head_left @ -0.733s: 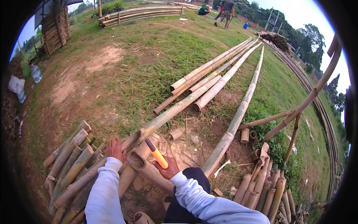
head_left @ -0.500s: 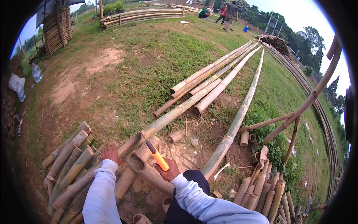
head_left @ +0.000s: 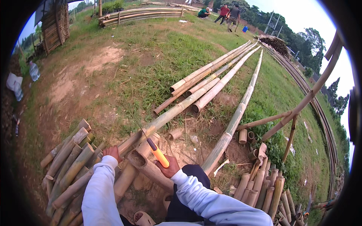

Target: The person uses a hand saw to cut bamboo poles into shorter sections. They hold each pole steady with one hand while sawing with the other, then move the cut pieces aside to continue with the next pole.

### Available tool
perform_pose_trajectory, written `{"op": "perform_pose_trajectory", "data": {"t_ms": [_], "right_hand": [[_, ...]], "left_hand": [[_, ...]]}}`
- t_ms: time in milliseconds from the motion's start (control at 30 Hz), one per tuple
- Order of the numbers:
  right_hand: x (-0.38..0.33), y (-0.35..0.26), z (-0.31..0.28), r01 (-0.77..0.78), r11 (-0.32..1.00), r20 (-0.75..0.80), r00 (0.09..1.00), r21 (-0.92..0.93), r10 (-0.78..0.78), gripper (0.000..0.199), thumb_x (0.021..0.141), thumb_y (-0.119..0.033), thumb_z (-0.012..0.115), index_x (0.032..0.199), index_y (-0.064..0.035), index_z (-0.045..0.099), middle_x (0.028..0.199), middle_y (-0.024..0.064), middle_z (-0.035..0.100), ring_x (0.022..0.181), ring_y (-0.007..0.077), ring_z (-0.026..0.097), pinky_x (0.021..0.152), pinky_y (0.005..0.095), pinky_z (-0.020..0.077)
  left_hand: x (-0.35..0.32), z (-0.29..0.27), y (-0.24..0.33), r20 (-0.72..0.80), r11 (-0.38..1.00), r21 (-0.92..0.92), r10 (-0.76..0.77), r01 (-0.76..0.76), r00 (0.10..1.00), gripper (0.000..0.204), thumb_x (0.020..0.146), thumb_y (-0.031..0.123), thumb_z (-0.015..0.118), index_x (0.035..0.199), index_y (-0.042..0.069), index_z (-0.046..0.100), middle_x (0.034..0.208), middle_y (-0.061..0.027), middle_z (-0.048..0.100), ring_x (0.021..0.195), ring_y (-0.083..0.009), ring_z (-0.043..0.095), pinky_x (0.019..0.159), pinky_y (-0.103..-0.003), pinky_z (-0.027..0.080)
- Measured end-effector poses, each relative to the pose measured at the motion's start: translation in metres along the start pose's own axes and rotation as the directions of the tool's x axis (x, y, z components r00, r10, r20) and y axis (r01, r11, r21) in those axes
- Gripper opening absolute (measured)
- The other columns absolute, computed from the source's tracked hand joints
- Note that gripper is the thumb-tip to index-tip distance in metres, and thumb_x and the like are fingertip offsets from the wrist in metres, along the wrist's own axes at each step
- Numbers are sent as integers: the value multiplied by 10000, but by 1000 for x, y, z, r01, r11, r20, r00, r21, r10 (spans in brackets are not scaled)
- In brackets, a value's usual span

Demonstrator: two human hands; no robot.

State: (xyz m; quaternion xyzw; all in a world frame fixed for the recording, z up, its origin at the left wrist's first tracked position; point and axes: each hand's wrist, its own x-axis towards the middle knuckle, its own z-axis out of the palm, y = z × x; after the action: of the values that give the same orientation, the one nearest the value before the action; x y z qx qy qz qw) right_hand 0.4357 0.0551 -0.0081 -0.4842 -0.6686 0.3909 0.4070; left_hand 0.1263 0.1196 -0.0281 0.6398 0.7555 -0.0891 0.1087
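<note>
My right hand (head_left: 170, 167) grips the orange handle of a hand saw (head_left: 155, 150), whose thin blade rests across a long green bamboo pole (head_left: 166, 117). My left hand (head_left: 112, 151) presses on the same pole just left of the blade. Under the pole lies a short, thick, hollow bamboo piece (head_left: 145, 166) with its open end up. Both forearms are in pale blue sleeves.
A heap of short cut bamboo (head_left: 69, 165) lies left of my arms, another cut stack (head_left: 264, 188) at lower right. Several long poles (head_left: 211, 77) lie on the grass ahead. A leaning bamboo frame (head_left: 298, 113) stands at right. People (head_left: 230, 13) work far off.
My right hand has shifted the saw slightly along its stroke; the left hand stays on the pole. The view has tilted a little.
</note>
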Motion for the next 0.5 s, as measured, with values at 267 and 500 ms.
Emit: {"op": "perform_pose_trajectory", "data": {"t_ms": [267,500], "right_hand": [[-18,-29,-6,-58,936,-96,991,348,97,165,948,-126,682,855,9,666,573,10,577,474,85,521,460,258,397],[-19,-25,-2,15,946,-205,977,323,55,172,952,-123,691,891,34,653,590,42,594,496,115,551,495,267,438]], "left_hand": [[-58,-8,-61,22,999,29,31,-32,999,535,679,295,860,1096,27,660,1060,-219,713,1057,-397,680,932,-479,535],[-118,-9,-123,6,999,36,20,-21,1000,592,666,296,855,1155,42,637,1095,-201,673,1042,-417,659,906,-511,528]]}}
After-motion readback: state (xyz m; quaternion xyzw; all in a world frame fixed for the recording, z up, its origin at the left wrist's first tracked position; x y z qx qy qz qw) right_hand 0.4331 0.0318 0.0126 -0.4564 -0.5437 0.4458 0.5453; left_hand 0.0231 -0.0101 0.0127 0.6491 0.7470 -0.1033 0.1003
